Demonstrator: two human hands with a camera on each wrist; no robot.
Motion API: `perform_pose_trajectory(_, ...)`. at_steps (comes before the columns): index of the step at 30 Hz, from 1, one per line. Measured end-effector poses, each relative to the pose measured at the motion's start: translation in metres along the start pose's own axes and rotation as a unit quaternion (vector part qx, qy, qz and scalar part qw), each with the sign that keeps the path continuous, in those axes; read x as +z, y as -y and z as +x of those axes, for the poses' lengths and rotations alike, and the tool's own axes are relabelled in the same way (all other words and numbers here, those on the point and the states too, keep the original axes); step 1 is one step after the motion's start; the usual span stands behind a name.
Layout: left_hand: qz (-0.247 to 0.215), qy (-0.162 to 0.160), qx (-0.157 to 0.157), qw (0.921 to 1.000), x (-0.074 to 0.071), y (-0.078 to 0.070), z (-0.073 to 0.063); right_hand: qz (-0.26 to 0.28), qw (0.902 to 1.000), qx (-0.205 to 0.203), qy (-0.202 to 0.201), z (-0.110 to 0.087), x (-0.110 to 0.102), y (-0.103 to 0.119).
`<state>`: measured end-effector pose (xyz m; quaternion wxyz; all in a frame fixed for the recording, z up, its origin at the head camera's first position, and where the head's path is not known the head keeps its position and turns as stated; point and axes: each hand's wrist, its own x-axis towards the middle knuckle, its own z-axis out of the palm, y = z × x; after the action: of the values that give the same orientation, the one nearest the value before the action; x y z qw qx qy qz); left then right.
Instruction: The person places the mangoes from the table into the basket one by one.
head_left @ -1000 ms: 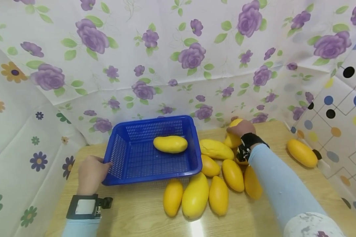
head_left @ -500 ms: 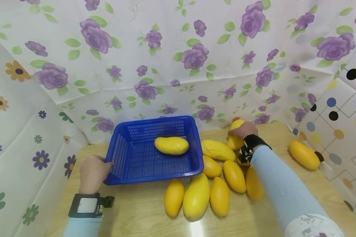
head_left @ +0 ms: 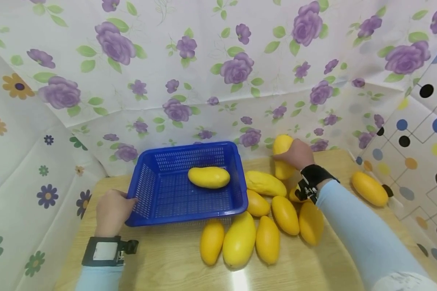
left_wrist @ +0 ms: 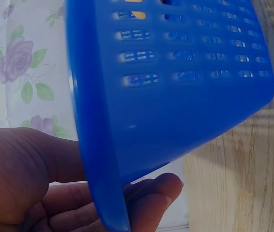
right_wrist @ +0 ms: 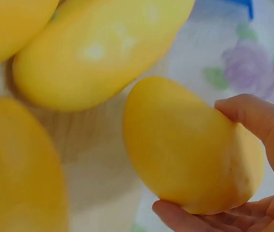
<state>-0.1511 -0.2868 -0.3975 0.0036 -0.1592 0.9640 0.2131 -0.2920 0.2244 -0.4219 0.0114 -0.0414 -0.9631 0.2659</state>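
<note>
At the left side of a blue perforated plastic basket (head_left: 175,200), my left hand (head_left: 113,212) grips the rim; the left wrist view has thumb and fingers on either side of the rim (left_wrist: 96,159). One yellow mango (head_left: 209,178) lies inside, toward the right. My right hand (head_left: 299,155) holds another yellow mango (head_left: 283,147) near the back of the table, thumb on one side and fingers on the other in the right wrist view. Just left of that hand lies a long, pale yellow mango (head_left: 265,184).
Several more mangoes sit right and in front of the basket, including a large one (head_left: 239,240) and an orange-yellow one (head_left: 285,215). A lone mango (head_left: 369,188) rests by the right wall. Floral sheeting (head_left: 149,125) encloses the wooden table (head_left: 167,258) at back and sides.
My right hand has raised the mango and brought it slightly left, so more of it shows. My left hand and the basket stay in place.
</note>
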Motion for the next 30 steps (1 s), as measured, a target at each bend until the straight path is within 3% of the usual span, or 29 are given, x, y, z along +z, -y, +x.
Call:
perform_pose_trajectory(9,-0.006,-0.002,-0.002,1.0,-0.001,0.002,0.001,0.002,0.9894,-0.14,-0.039,-0.026,-0.003,0.08)
perform_pose_trajectory(14,-0.005,-0.004,0.001,1.0,-0.001,0.002,0.001,0.017,0.974,-0.226,0.0,-0.04,0.002,0.132)
perform_pose_trajectory(19,-0.01,-0.004,-0.006,0.9999,0.0,0.002,-0.001,-0.01,0.9562,-0.288,0.052,-0.051,0.015,0.174)
perform_pose_trajectory(25,-0.008,-0.007,-0.003,0.9999,0.001,0.002,0.001,-0.08,0.9283,-0.348,0.104,-0.062,0.036,0.209)
perform_pose_trajectory(30,-0.013,-0.007,-0.003,0.9999,0.003,0.001,0.001,-0.131,0.9094,-0.373,0.128,-0.066,0.054,0.226)
